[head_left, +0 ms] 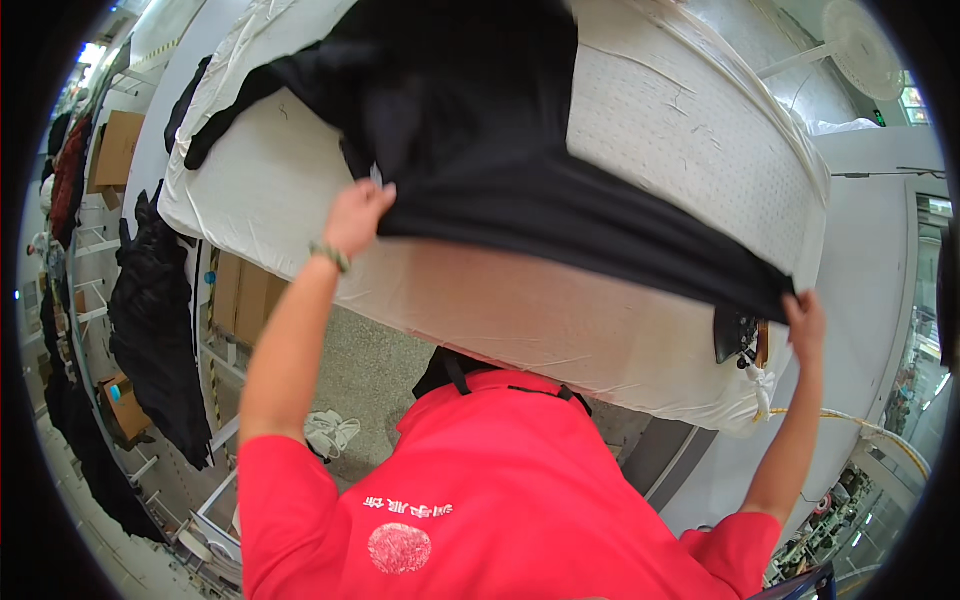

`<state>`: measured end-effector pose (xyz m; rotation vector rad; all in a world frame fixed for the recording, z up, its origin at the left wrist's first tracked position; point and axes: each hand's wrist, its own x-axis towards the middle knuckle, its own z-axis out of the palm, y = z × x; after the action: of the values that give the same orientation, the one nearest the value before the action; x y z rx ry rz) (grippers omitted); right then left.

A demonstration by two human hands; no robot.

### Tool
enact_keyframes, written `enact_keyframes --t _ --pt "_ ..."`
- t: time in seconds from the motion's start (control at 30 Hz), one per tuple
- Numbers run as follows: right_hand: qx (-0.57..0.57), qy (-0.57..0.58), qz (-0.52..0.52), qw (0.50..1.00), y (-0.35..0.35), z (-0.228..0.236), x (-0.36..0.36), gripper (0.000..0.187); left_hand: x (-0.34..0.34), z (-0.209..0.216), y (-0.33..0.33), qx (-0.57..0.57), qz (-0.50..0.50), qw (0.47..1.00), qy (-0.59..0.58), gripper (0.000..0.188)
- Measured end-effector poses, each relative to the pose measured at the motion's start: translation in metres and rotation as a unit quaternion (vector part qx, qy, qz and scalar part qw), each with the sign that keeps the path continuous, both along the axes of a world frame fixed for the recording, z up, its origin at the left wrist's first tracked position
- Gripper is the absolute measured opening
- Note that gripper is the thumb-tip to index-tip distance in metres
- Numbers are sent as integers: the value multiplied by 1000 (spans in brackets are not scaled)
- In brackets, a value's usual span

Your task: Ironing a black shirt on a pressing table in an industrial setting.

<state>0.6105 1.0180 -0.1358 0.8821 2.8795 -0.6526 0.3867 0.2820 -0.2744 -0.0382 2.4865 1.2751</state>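
A black garment (470, 110) with long sleeves, blurred in places, is spread over a white cloth-covered padded table (660, 120). My left hand (360, 215) pinches its near edge beside a small pale tag. At the right, my right hand (805, 322) grips the end of a sleeve (600, 220). Between my hands that sleeve is drawn out long and fairly straight, close above the padding. The other sleeve reaches toward the table's left edge. Just left of my right hand stands an iron (738, 335), partly covered by the sleeve end.
More black cloth (160, 320) hangs off a pale surface left of the table. Cardboard boxes (245, 298) sit below the table's left side. A yellowish hose (870, 425) runs rightward from near the iron. A round pale fan-like thing (862, 48) stands at the far right.
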Motion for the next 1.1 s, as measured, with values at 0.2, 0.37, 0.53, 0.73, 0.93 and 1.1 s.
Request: enact_keyframes --t 0.2,0.37,0.53,0.73,0.93,1.1 --pt "-106 -115 -111 981 -74 -62 111 19 124 2 11 -92 33 994 58 32" --pt "-90 -8 -34 995 -80 -143 157 26 132 -6 32 -61 61 989 116 35" --pt "-35 43 -111 992 -117 -151 126 34 121 -22 44 -39 100 994 30 43" --pt "-39 62 -57 996 -102 -133 147 45 138 11 29 -128 96 986 38 55" --pt "14 19 -54 998 -89 -136 174 43 189 9 21 -182 79 980 -5 56" --pt "175 -3 18 984 -130 -128 140 30 212 -1 30 -132 143 980 40 53"
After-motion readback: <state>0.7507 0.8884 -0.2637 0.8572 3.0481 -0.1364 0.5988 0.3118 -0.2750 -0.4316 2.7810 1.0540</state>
